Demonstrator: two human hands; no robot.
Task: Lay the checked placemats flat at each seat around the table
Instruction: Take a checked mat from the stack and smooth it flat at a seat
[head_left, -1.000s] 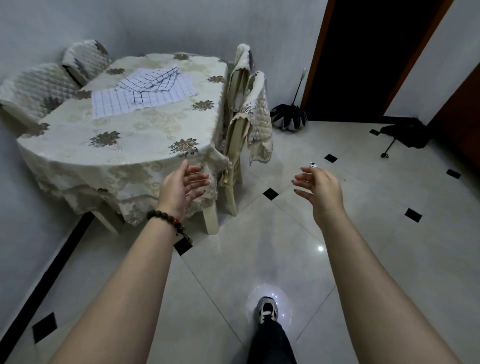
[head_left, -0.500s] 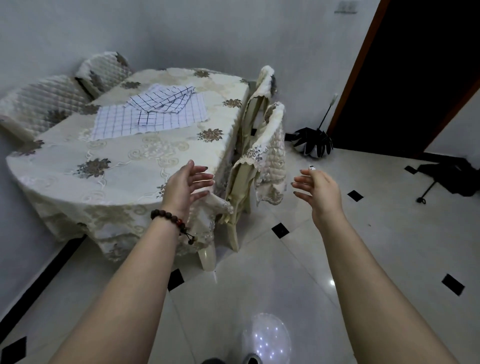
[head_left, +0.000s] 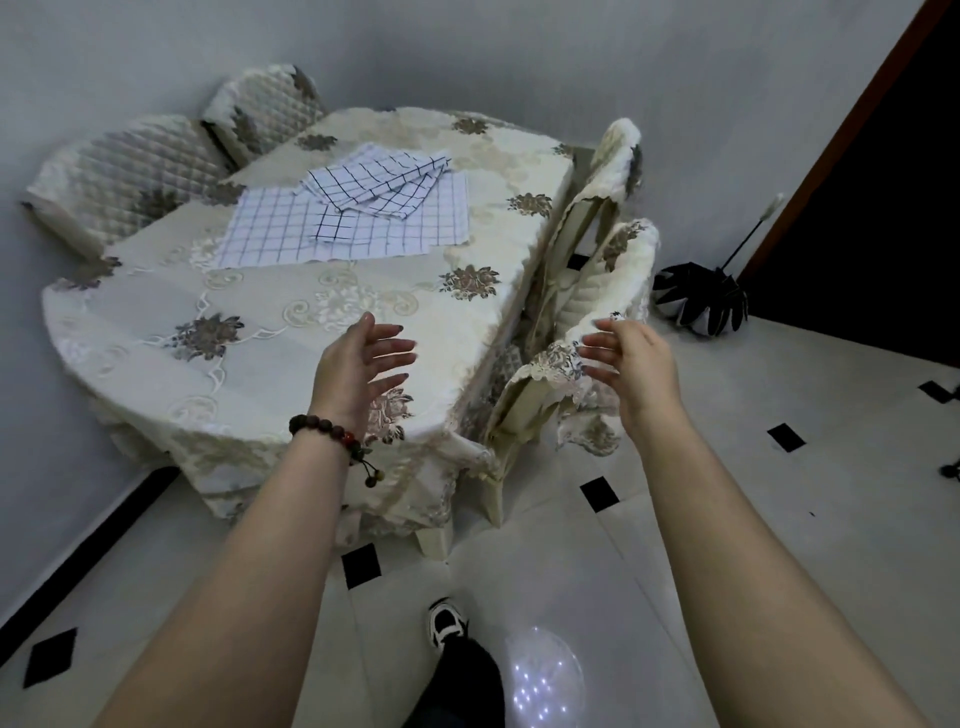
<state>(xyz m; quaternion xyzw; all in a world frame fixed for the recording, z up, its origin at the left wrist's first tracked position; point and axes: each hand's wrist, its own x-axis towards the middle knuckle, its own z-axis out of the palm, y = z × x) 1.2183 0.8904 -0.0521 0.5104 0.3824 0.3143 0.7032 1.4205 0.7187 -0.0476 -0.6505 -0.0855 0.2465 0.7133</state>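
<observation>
Found no readable text, label, brand, number or sign anywhere in view.
</observation>
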